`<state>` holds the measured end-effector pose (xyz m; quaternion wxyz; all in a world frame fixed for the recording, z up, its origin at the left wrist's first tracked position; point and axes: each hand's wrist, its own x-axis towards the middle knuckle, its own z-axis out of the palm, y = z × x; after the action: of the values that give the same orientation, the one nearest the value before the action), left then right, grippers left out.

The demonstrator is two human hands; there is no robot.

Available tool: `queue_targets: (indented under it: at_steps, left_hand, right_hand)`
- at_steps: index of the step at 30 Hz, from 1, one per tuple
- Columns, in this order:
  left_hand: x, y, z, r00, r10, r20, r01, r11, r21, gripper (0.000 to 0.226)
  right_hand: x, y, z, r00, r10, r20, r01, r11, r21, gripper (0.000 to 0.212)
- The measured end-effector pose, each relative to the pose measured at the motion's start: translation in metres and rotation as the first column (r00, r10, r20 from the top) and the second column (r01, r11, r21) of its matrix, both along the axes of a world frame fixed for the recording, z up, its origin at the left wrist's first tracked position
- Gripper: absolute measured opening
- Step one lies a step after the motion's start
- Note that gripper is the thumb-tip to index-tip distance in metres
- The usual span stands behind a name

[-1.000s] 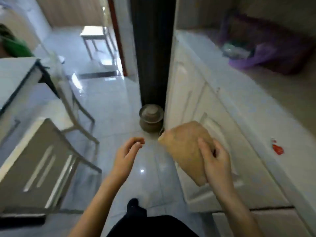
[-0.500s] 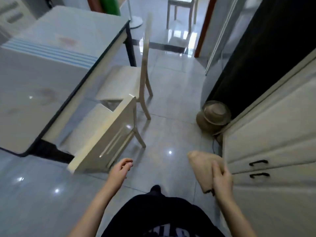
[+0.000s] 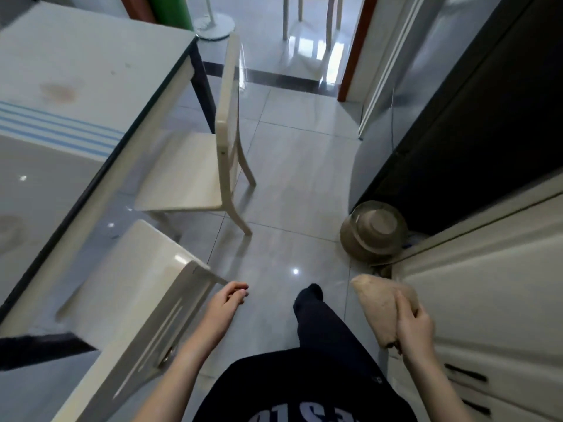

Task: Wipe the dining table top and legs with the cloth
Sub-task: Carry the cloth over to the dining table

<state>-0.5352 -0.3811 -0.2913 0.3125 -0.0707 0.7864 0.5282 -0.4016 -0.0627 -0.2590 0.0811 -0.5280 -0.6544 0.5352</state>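
Beside the dining table (image 3: pixel 91 65): two chairs (image 3: pixel 182 178) | one cloth (image 3: pixel 377 303), gripped by right hand (image 3: pixel 414 327) | left hand (image 3: pixel 224 306) loosely curled, empty

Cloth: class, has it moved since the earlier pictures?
Yes. Against the white cabinet, the cloth has shifted left, from covering its door to partly over the floor.

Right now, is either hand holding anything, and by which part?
The right hand grips the cloth by its near end, thumb on top; the rest sticks out ahead. The left hand holds nothing.
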Motion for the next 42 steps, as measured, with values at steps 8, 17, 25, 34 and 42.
queue_targets:
  at_steps: [8,17,25,34,42]
  left_hand:
    - [-0.136,0.096,0.011,0.992,0.125,0.028,-0.123,0.991,-0.059,0.03]
    - [-0.299,0.154,-0.004,0.964,0.264,0.045,-0.258,0.96,-0.107,0.023]
    - [-0.524,0.248,0.003,0.997,0.073,0.037,-0.071,0.996,-0.053,0.014]
    - [-0.718,0.34,0.013,0.999,0.023,0.023,-0.023,1.0,-0.012,0.016]
    - [-0.818,0.378,-0.012,0.92,0.374,0.12,-0.367,0.927,-0.074,0.022]
  right_hand:
    - [-0.181,0.113,0.007,0.988,0.151,0.022,-0.151,0.988,0.009,0.029]
    - [-0.401,0.175,-0.012,0.96,0.279,0.01,-0.279,0.96,0.005,0.037]
    - [-0.561,0.24,-0.004,0.984,0.174,0.031,-0.175,0.984,0.025,0.037]
    - [-0.707,0.345,-0.011,0.998,0.041,0.056,-0.045,0.996,0.073,0.038]
    - [-0.922,0.421,-0.016,0.967,0.25,0.038,-0.25,0.968,-0.004,0.04]
